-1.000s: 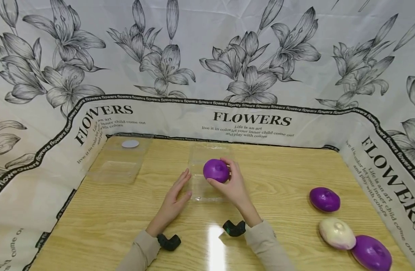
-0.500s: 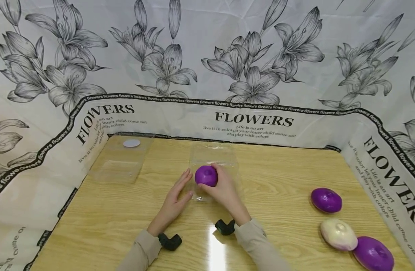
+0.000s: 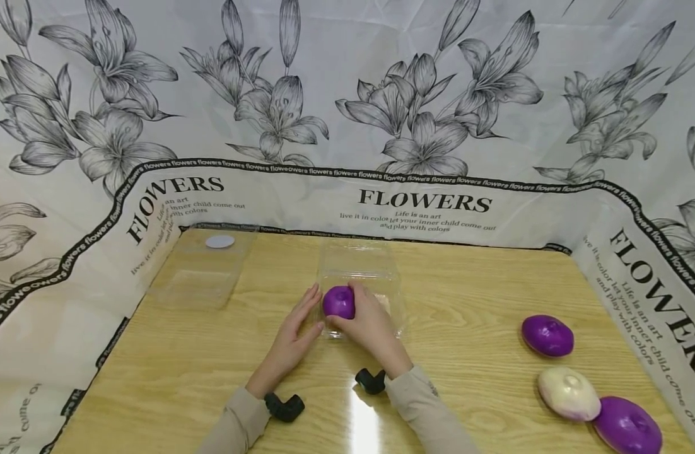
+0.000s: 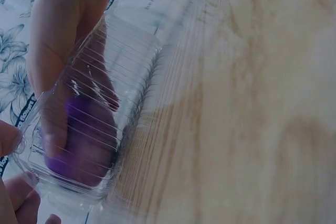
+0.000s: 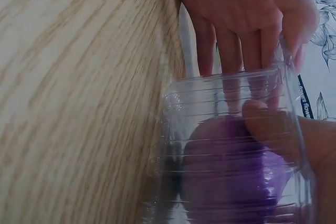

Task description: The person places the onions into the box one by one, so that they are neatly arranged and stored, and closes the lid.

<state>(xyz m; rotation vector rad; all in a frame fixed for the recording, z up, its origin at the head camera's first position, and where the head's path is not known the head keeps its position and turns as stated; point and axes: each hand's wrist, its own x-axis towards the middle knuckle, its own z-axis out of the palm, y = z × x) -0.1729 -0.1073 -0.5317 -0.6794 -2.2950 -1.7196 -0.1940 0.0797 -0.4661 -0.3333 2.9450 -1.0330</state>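
My right hand (image 3: 371, 323) grips a glossy purple onion (image 3: 337, 302) and holds it down inside a clear plastic clamshell box (image 3: 390, 315). The box's lid (image 3: 359, 255) lies folded back toward the wall. Along the box's left side my left hand (image 3: 293, 334) rests with straight fingers, thumb near the front corner. Through the ribbed box wall (image 5: 210, 95) in the right wrist view, the onion (image 5: 223, 166) sits low in the box with the right thumb on it. In the left wrist view, the onion (image 4: 86, 148) shows behind the ribs with right-hand fingers against it.
On the table's right are a purple onion (image 3: 547, 335), a pale onion (image 3: 569, 394) and another purple onion (image 3: 628, 424) touching it. A second clear box (image 3: 197, 287) with a white oval label (image 3: 219, 241) stands back left. Patterned cloth walls (image 3: 427, 214) enclose the table.
My right hand has brought the purple onion leftward and down, from over the box to inside its left part. My left hand has stayed beside the box.
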